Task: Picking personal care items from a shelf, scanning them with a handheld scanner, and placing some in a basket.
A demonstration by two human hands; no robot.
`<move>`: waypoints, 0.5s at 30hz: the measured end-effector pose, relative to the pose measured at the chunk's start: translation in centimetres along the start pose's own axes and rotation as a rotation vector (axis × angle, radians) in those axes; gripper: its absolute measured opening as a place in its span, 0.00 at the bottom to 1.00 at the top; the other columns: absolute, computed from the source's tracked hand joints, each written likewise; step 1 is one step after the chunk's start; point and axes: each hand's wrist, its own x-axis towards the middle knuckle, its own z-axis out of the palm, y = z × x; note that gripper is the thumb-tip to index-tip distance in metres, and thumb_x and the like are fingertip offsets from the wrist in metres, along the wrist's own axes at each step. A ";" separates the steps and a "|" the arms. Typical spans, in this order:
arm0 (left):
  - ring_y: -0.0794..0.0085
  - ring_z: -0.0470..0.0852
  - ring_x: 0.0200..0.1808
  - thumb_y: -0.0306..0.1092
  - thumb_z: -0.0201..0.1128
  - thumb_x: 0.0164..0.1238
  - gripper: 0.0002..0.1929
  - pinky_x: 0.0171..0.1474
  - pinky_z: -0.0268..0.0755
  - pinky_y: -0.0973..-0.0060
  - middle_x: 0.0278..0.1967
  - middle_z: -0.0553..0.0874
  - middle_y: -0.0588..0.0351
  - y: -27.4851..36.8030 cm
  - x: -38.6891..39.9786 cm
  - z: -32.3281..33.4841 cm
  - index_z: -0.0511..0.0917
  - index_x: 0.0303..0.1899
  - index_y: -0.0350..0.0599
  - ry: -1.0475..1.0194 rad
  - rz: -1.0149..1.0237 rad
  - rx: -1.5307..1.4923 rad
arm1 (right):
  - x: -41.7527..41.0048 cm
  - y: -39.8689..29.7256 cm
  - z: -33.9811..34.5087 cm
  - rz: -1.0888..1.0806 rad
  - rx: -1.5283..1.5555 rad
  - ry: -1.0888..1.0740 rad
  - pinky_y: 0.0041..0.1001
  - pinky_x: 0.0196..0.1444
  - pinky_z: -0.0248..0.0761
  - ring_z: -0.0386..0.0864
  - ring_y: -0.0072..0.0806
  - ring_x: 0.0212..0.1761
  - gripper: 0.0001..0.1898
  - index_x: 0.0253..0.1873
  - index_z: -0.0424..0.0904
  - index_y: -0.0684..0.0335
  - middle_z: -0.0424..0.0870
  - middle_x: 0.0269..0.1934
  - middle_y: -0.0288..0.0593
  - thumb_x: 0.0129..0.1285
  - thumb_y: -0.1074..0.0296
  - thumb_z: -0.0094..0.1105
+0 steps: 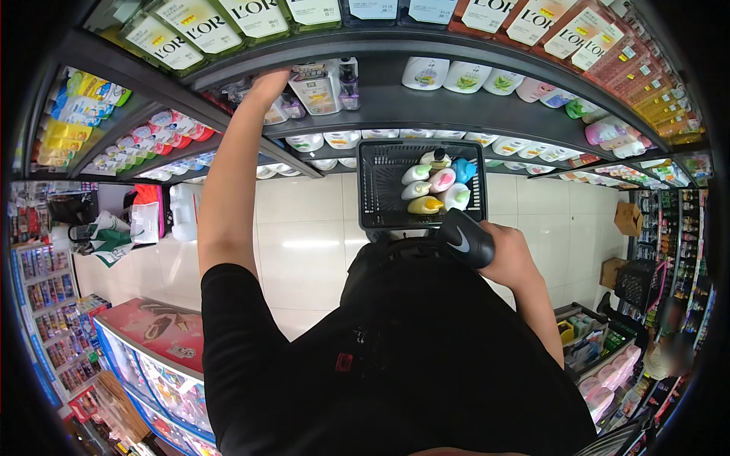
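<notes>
My left hand (270,85) reaches into a dark shelf at the upper left, its fingers hidden behind the shelf edge above. Just right of it stand a white bottle (317,90) with a label and purple-capped packs (349,94). In my right hand (509,253) is a black handheld barcode scanner (466,238), held by its grip in front of my waist. Beyond the scanner, a black plastic shopping basket (369,223) holds several pump and squeeze bottles, among them a blue bottle (464,170), a pink-topped bottle (443,180) and a yellow bottle (425,205), grouped in its right part.
Large L'OR-labelled bottles (251,17) line the top shelf. White bottles (425,73) stand on the shelf (376,108) below. At left are a white jug (184,212) and a chest freezer (151,333). Cardboard boxes (628,219) and another person (661,356) are at right.
</notes>
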 end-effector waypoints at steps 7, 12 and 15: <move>0.61 0.73 0.73 0.51 0.64 0.81 0.32 0.75 0.66 0.64 0.75 0.74 0.49 -4.6 1.9 -0.4 0.70 0.75 0.40 0.092 0.199 0.364 | 0.1 0.1 -0.4 -0.003 0.007 0.004 0.45 0.49 0.82 0.89 0.55 0.43 0.26 0.54 0.85 0.64 0.91 0.40 0.55 0.46 0.67 0.76; 0.60 0.76 0.72 0.48 0.62 0.83 0.28 0.76 0.68 0.64 0.70 0.79 0.47 -3.3 -0.7 -0.5 0.74 0.72 0.35 0.159 0.008 -0.373 | -0.2 0.4 -0.6 0.040 0.028 0.025 0.46 0.48 0.82 0.88 0.56 0.42 0.25 0.52 0.85 0.63 0.90 0.38 0.57 0.46 0.67 0.76; 0.69 0.84 0.61 0.44 0.59 0.86 0.21 0.67 0.75 0.69 0.56 0.89 0.51 0.4 -6.9 2.1 0.83 0.62 0.33 0.339 0.208 -0.792 | -0.7 1.0 -0.8 0.151 0.015 -0.005 0.46 0.49 0.82 0.88 0.58 0.42 0.25 0.52 0.86 0.62 0.89 0.37 0.58 0.45 0.66 0.77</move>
